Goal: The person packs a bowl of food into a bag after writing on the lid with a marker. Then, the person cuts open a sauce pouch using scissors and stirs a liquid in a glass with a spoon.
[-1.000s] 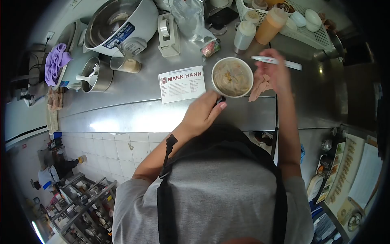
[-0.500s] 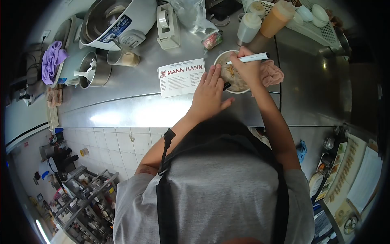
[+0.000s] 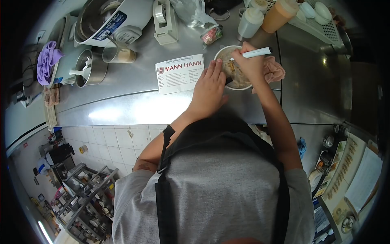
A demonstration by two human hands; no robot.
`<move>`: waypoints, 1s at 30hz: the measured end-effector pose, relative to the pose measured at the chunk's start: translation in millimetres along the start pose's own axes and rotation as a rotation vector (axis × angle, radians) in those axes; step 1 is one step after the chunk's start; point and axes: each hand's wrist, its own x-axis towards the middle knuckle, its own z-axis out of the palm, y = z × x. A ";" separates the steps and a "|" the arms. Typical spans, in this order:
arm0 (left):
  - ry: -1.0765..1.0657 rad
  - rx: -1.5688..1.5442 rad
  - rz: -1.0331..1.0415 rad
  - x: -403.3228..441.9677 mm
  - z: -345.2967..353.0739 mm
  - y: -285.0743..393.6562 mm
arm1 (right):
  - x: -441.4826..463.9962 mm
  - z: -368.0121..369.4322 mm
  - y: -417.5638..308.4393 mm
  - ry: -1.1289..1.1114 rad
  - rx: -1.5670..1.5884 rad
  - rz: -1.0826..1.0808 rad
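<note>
A round white-rimmed tub [image 3: 239, 80] with a see-through top and pale food with yellow bits showing stands on the steel counter. My right hand [image 3: 250, 64] grips a white marker [image 3: 256, 53] over the tub, its tip low at the top surface. My left hand [image 3: 209, 87] lies against the tub's left side, with a black marker cap [image 3: 228, 80] pinched beside its fingers. A pink cloth [image 3: 273, 70] is bunched right of the tub. Left of my left hand lies a white printed card [image 3: 180, 74] reading MANN HANN.
Squeeze bottles [image 3: 250, 24] and a white basket [image 3: 321, 34] stand behind the tub. A tape dispenser [image 3: 165, 24], a plastic bag [image 3: 191, 14], a glass cup [image 3: 118, 54], a metal pot [image 3: 94, 73] and a large white cooker [image 3: 136, 20] occupy the left and back.
My right hand has swung from the tub's right side onto its top with the marker, turning it tip-left. My left hand has spread along the tub's left side. The whole view has shifted slightly.
</note>
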 end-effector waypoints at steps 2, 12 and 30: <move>-0.015 0.020 0.002 2.5 -3.3 0.1 | -0.3 1.2 -1.9 0.026 -0.052 0.000; -0.114 0.128 0.009 9.9 -7.1 1.6 | -4.2 3.5 -0.9 -0.019 -0.117 -0.013; -0.142 0.153 -0.011 9.7 -8.7 3.6 | -1.4 4.4 0.9 0.108 -0.050 -0.023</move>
